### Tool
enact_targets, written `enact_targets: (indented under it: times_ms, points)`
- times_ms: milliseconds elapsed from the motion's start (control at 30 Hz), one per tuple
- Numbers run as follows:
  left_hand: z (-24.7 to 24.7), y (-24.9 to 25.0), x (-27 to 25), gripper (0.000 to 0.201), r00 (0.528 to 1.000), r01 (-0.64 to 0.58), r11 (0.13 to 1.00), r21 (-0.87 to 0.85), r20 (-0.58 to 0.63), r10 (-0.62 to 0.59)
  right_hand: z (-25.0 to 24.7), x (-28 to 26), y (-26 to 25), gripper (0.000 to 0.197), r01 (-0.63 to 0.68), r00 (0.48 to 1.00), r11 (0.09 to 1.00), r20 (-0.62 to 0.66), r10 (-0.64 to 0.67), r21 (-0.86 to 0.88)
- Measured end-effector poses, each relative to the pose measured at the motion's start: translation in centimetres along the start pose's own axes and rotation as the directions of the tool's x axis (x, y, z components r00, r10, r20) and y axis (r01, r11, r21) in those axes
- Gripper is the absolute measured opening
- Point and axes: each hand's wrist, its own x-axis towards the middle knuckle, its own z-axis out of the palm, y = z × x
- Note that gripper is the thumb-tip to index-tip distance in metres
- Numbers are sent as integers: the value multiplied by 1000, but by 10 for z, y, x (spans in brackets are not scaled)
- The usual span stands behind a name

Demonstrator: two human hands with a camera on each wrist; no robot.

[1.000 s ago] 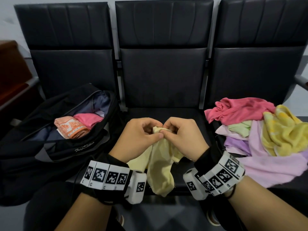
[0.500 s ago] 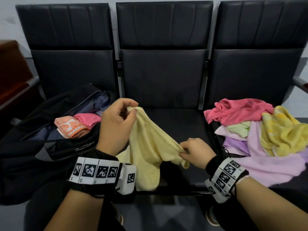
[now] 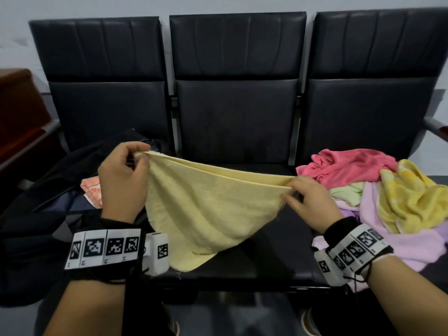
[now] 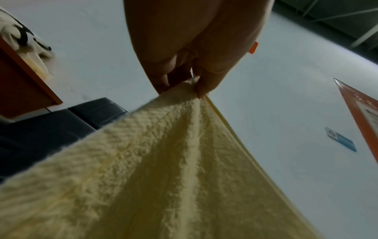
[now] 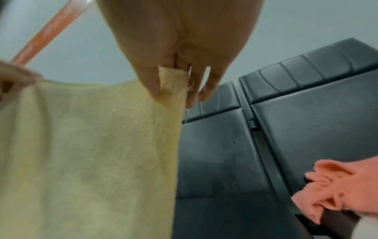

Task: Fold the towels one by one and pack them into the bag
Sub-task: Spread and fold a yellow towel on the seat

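Observation:
A pale yellow towel (image 3: 206, 209) hangs spread between both hands above the middle seat. My left hand (image 3: 122, 183) pinches its left top corner (image 4: 190, 84), and my right hand (image 3: 308, 202) pinches the right top corner (image 5: 174, 80). The towel's lower part sags to a point near the seat's front edge. A black bag (image 3: 48, 202) lies open on the left seat with a folded orange towel (image 3: 93, 194) inside. A heap of loose towels (image 3: 388, 197) in pink, green, lilac and yellow lies on the right seat.
Three black padded seats (image 3: 237, 112) stand in a row against a pale wall. A red-brown piece of furniture (image 3: 19, 112) stands at the far left. A metal armrest (image 3: 436, 127) juts out at the right edge.
The hands have drawn apart, left hand up and left, right hand to the right. The bunched yellow towel is now stretched out wide between them.

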Motion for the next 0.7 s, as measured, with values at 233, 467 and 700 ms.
enact_targets:
  times_ms: [233, 467, 700]
  points:
    - [-6, -10, 16, 16, 999, -10, 998, 69, -36, 12, -42, 25, -23, 11, -9, 969, 965, -234, 73, 261]
    - [-16, -10, 26, 18, 998, 39, 997, 69, -48, -36, -63, 36, -43, 9, 115, 913, 970, -408, -18, 215]
    - [-28, 1, 26, 16, 998, -2, 998, 67, -56, 6, -87, 30, -47, 10, 26, 928, 875, -337, 158, 484]
